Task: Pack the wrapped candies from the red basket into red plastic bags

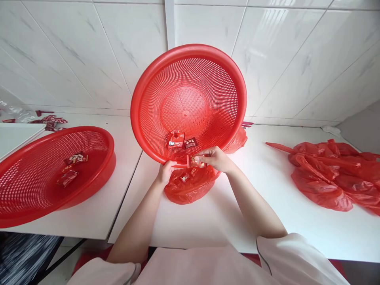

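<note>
A round red perforated plastic basket (pixel 190 75) is tilted toward me above the table. My left hand (pixel 166 172) grips its near rim, thumb on the edge and the other fingers mostly hidden. Low in the basket lie a larger red packet (pixel 175 139) and a dark red wrapped snack (pixel 190 143). At the near rim, my right hand (pixel 218 158) is closed on a small red snack packet (pixel 192 161). Just beneath sits an open red plastic bag (pixel 190 192); small red packets (pixel 184 177) show at its mouth.
Another red basket (pixel 111 152) with a few wrapped snacks (pixel 67 178) stands on the left. Filled red plastic bags (pixel 329 174) lie on the white table (pixel 267 221) at right. A tiled wall (pixel 77 51) rises behind. More dark red wrappers (pixel 52 122) lie far left.
</note>
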`<state>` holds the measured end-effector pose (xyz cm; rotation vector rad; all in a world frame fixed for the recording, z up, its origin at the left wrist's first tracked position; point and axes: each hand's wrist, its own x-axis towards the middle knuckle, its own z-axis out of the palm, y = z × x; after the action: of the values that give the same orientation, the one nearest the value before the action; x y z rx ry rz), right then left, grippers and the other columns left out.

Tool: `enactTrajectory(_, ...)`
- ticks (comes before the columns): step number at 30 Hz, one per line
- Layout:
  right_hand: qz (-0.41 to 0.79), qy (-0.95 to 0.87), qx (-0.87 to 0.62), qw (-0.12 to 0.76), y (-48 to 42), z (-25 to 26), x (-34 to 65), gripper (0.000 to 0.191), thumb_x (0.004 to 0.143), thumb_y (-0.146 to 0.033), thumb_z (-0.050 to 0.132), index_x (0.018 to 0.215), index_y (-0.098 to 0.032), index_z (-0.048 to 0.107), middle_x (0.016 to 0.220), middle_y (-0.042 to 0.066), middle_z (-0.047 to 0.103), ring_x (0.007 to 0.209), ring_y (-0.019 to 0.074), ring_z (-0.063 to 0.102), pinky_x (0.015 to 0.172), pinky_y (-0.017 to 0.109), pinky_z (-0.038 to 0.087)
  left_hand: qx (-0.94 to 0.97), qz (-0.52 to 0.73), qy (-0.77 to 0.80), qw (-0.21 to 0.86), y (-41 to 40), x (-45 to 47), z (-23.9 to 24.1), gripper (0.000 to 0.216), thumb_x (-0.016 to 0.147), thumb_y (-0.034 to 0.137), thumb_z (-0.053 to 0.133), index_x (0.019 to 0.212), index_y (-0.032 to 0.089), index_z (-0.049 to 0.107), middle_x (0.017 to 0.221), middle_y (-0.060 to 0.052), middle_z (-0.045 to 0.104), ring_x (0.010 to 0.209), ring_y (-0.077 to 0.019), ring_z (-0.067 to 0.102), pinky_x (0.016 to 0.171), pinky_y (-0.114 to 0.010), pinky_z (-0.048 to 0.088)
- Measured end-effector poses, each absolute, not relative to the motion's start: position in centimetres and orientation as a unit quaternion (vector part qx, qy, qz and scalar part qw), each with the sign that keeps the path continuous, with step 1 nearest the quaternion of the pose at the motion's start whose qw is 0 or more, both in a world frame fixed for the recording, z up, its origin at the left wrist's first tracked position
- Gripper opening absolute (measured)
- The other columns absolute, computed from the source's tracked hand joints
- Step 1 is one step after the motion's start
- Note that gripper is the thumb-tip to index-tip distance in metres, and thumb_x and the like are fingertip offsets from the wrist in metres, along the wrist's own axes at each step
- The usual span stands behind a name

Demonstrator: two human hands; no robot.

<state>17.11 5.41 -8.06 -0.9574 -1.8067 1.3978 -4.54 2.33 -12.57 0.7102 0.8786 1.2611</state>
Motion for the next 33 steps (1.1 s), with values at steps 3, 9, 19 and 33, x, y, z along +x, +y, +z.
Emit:
enactTrajectory(3, 0.406, -0.749, -0.391, 0.348, 5.1, -7.4, 16.9, 0.04, 0.09, -0.05, 0.051, 0.096, -0.019, 0.075, 0.099, 0.004, 0.073, 0.096, 0.0232, 0.067, 0.089, 0.036, 0.051, 0.329, 0.559, 0.379, 0.66, 2.3, -4.6, -12.5, 0.025, 0.068, 0.022, 0.06, 0.089, 0.013, 0.07, 0.089, -0.008, 0.073, 0.089, -0.0313, 0.069, 0.077, -0.043, 0.056)
enactTrajectory(9, 0.173, -0.829, -0.436, 0.305, 5.3, -8.7, 16.0, 0.049, 0.096, -0.047, 0.041, 0.134, -0.019, 0.052, 0.145, 0.011, 0.045, 0.138, 0.0254, 0.038, 0.115, 0.05, 0.025, 0.353, 0.542, 0.371, 0.667, 1.8, -4.4, -12.6, 0.032, 0.068, 0.02, 0.062, 0.098, 0.015, 0.07, 0.096, -0.007, 0.073, 0.095, -0.03, 0.068, 0.081, -0.041, 0.055)
enactTrajectory(19, 0.235, -0.877, -0.348, 0.234, 5.2, -8.2, 16.5, 0.035, 0.096, -0.031, 0.045, 0.127, -0.024, 0.059, 0.117, 0.007, 0.068, 0.103, 0.0209, 0.064, 0.092, 0.034, 0.048, 0.344, 0.563, 0.401, 0.636, 2.3, -4.8, -13.1, 0.025, 0.066, 0.02, 0.062, 0.089, 0.014, 0.07, 0.082, -0.004, 0.072, 0.087, -0.0287, 0.069, 0.077, -0.041, 0.055)
enactTrajectory(33, 0.298, -0.813, -0.37, 0.337, 4.7, -7.1, 16.6, 0.034, 0.092, -0.045, 0.05, 0.085, -0.021, 0.073, 0.089, 0.004, 0.073, 0.081, 0.018, 0.068, 0.076, 0.029, 0.051, 0.337, 0.567, 0.376, 0.651, 2.2, -4.8, -12.6, 0.031, 0.067, 0.019, 0.062, 0.096, 0.012, 0.07, 0.094, -0.008, 0.073, 0.092, -0.0292, 0.069, 0.078, -0.04, 0.055)
